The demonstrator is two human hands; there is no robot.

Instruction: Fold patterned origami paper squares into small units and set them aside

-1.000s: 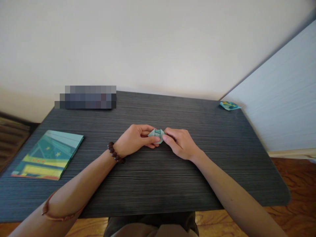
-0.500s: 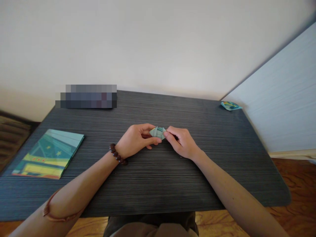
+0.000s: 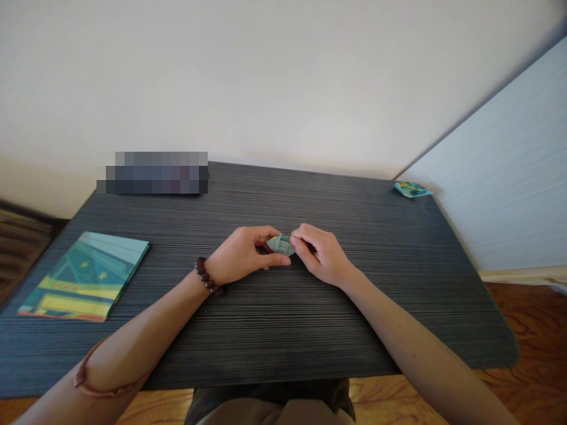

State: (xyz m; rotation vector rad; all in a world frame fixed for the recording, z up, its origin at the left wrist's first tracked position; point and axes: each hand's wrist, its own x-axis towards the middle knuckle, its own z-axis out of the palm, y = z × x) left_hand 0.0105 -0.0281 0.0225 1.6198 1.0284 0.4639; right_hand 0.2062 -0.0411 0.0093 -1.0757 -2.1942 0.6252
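Observation:
Between my hands, over the middle of the dark table, is a small folded piece of paper (image 3: 280, 245), pale green with darker strips and pointed at its left end. My left hand (image 3: 241, 254), with a beaded bracelet at the wrist, grips its left side and lower edge, thumb in front and fingers behind. At the other end, my right hand (image 3: 321, 254) pinches the right corner between thumb and bent forefinger. The fingertips cover part of both ends, and the paper's far side is hidden.
A stack of printed green and yellow paper sheets (image 3: 84, 277) lies on the dark wood-grain table (image 3: 283, 330) at the left. A blurred-out object (image 3: 159, 177) stands at the back left. Another folded coloured paper (image 3: 411, 189) sits at the far right corner, near a white panel (image 3: 509, 177).
The folded paper has tilted slightly, its right end now more covered by my right fingers. My left thumb lies straighter along the lower edge. The view has shifted a little.

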